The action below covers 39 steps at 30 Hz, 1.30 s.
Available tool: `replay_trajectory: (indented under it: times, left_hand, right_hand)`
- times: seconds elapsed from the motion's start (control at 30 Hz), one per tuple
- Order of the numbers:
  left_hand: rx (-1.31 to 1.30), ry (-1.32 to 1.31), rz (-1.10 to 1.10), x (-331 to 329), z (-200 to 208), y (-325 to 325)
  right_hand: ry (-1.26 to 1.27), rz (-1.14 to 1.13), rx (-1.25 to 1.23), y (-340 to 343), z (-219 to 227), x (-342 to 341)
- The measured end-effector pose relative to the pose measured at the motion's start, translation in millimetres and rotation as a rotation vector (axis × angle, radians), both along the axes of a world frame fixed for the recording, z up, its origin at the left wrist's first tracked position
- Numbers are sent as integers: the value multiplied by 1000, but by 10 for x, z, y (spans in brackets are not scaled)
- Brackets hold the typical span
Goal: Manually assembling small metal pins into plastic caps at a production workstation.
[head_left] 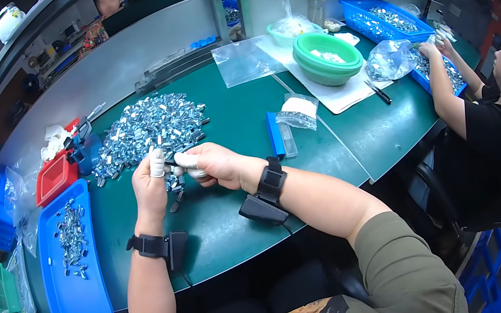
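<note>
My left hand and my right hand meet just in front of a heap of small shiny metal parts on the green tabletop. White covers sit on several fingertips. Both hands are closed in a pinch, thumbs towards each other. A small dark piece shows between them, too small to name. Some loose metal parts lie just below the fingers. To the left, a long blue tray carries a smaller scatter of metal parts.
Left of the heap stands a red bin. Right of my hands lie a blue strip and a bag of parts. Green bowls and a pen are farther right. A co-worker works beside blue crates.
</note>
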<state>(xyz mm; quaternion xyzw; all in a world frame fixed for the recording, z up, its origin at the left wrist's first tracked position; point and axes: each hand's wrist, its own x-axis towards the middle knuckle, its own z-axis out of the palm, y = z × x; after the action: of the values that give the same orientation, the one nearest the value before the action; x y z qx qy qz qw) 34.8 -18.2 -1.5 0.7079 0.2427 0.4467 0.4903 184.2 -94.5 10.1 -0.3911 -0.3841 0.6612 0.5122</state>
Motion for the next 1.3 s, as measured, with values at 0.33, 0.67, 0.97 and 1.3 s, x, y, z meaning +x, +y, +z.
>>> replay_trajectory:
  times: [0.33,0.67,0.97,1.3]
  left_hand:
    - [-435,-372,-324,27,226,-126]
    - [-391,-292,-330,-36,81,13]
    - [-298,-345,-135,35,63,-65]
    - [-357,-414,-96,74,68,-116]
  right_hand:
    - [297,121,-57,29,-41,90]
    - [243,166,25,2,-66,2]
    - [-125,-134,249,-35,1,-94]
    - [-170,-178,381,20,-97,-115]
